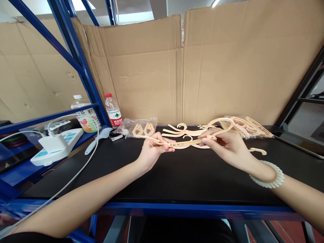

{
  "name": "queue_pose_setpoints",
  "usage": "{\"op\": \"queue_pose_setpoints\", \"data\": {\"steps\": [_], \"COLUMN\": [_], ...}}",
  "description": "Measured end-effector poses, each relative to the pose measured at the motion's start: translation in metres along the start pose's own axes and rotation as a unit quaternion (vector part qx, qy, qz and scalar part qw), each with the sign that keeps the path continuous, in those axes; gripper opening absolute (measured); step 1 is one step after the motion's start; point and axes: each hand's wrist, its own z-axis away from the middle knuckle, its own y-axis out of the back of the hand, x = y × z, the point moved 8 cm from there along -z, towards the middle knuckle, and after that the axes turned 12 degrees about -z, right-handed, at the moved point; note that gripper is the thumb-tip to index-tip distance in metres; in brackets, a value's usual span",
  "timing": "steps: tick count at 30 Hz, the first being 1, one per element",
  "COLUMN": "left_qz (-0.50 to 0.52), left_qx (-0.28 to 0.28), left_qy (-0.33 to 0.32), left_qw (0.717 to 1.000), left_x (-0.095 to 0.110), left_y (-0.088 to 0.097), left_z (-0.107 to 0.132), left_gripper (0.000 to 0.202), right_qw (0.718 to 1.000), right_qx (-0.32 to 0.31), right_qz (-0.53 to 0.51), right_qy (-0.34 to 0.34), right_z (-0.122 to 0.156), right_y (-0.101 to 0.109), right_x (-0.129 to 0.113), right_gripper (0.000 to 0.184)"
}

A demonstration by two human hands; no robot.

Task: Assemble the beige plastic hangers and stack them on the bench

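A beige plastic clothes hanger (188,142) is stretched between my two hands above the black tabletop. My left hand (149,153) pinches its left part between thumb and fingers. At the other end, my right hand (234,148) is closed on it, and a curved loop rises above that hand. Behind the hands lie several more beige hangers (177,130), partly covered by the held one and the fingers. A loose beige hook (259,151) shows just right of my right hand; the rest of that piece is hidden.
Clear bags of beige parts lie at the back left (143,129) and back right (250,127). A red-capped water bottle (113,113), a brush (101,135) and a white power strip (57,150) with a cable are leftward. A dark flat device (301,143) lies far right. Cardboard (227,67) stands behind.
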Motion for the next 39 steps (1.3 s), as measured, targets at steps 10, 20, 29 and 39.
{"op": "queue_pose_setpoints", "data": {"steps": [10, 20, 29, 39], "left_qz": [-0.079, -0.102, -0.118, -0.074], "left_qx": [-0.024, -0.072, -0.084, -0.025], "left_qy": [-0.023, 0.055, 0.087, 0.057], "left_qw": [0.996, 0.991, 0.986, 0.995], "left_x": [0.004, 0.002, -0.001, -0.013], "left_y": [-0.004, -0.01, -0.01, -0.011], "left_z": [0.002, -0.001, -0.003, 0.0], "left_gripper": [0.025, 0.024, 0.02, 0.025], "right_qw": [1.0, 0.995, 0.998, 0.999], "right_qx": [0.027, 0.014, 0.001, 0.026], "right_qz": [0.014, 0.059, 0.047, 0.023], "right_qy": [-0.006, 0.076, 0.046, 0.002], "right_z": [0.002, 0.002, 0.003, 0.004], "right_y": [0.001, 0.0, -0.003, -0.001], "right_x": [0.001, -0.022, -0.017, -0.006], "right_gripper": [0.023, 0.015, 0.014, 0.016]}}
